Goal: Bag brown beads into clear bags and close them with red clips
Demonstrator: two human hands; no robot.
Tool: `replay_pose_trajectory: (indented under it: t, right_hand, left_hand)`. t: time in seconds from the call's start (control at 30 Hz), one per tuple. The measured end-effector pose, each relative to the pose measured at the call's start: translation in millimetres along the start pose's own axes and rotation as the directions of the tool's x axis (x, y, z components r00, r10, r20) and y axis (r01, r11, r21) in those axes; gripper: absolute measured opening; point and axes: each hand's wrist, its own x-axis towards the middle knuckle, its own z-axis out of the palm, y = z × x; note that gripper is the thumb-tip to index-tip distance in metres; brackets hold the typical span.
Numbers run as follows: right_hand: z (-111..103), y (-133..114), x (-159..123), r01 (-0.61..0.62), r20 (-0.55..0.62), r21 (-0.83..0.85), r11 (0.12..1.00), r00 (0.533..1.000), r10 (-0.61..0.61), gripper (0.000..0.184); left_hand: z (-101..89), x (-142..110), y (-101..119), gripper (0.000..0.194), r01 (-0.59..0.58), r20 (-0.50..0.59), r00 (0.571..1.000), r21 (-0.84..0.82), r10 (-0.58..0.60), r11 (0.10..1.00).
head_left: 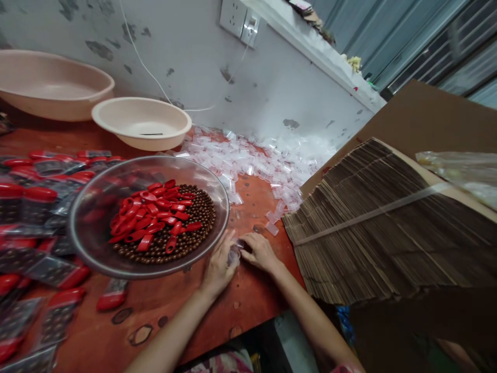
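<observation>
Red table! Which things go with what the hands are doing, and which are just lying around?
Probably in use: left hand, right hand, small clear bag, loose clear bags, clear bowl, red plastic pieces, brown beads, filled packets.

Probably just lying around: beige basins, flattened cardboard stack, wall socket.

Bright red plastic pieces [149,215] heaped on dark brown beads [200,217], centre frame! Upper left, peach basins [142,122] against a white wall [186,67] blotched with grey!
</observation>
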Motion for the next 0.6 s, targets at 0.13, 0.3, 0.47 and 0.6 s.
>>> replay_pose_trajectory:
  t: [0.13,0.3,0.47,0.6]
  right_hand:
    - [-6,-12,-7,0.104,-0.03,0.233,0.967,0.995,-0.1,0.027]
    - [-23,-14,-15,0.037,-0.093,0.398,0.916,0.996,0.001,0.024]
    - [-20,-32,-15,-0.169,-0.174,0.352,0.921,0.955,0.242,0.015]
    - [-22,-36,-16,-0.151,-0.077,0.368,0.917,0.978,0.192,0.022]
  left_hand:
    - [-0.3,-2,-2,0.033,0.064,0.147,0.987,-0.017,-0.061,0.998]
    - [-5.1,1,9,0.036,0.186,0.223,0.964,-0.173,-0.146,0.967]
    - [-6.3,1,9,0.043,0.2,0.162,0.972,-0.212,-0.167,0.956]
    - [-2.7,0,5,0.048,0.246,0.093,0.969,-0.268,-0.229,0.931]
